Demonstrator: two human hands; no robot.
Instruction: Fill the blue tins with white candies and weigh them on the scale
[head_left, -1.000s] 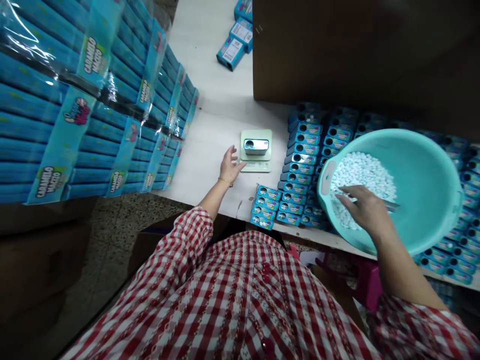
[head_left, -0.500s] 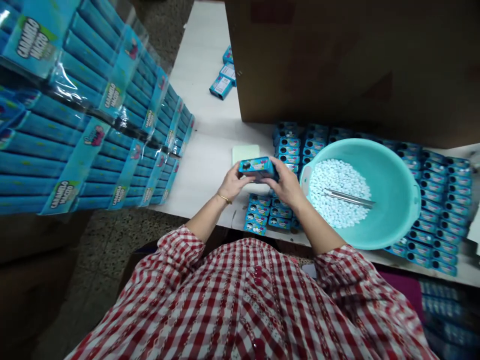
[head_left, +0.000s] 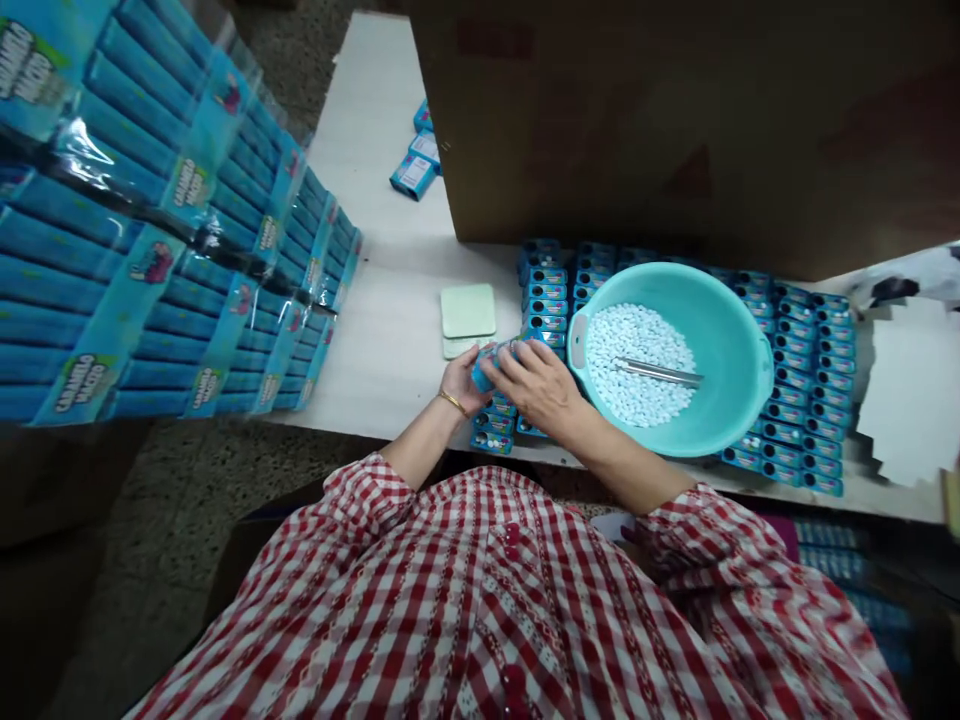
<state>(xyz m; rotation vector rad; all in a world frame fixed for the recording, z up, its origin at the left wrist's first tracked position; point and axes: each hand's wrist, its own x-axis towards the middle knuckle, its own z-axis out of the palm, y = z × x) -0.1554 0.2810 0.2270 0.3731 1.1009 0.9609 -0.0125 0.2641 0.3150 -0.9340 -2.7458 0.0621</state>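
Both my hands hold one small blue candy box (head_left: pixel 489 362) above the table's front edge. My left hand (head_left: pixel 459 385) cups it from below and the left. My right hand (head_left: pixel 541 386) covers its top and right end, fingers closed over it. Just behind them sits a small pale green scale (head_left: pixel 468 312) with nothing on it. To the right stands a turquoise basin (head_left: pixel 739 345) of white candies with a metal scoop (head_left: pixel 660 373) lying in it. Rows of blue boxes (head_left: pixel 546 290) lie beside and around the basin.
Shrink-wrapped stacks of blue cartons (head_left: pixel 150 270) fill the left. A large brown cardboard box (head_left: pixel 675 130) stands at the back. A few loose boxes (head_left: pixel 414 165) lie far back. White flat sheets (head_left: pixel 911 390) lie at the right edge.
My left hand took the box off the scale. My right hand left the scoop in the basin and joined it. Both hands have since lowered the box toward the table's front edge.
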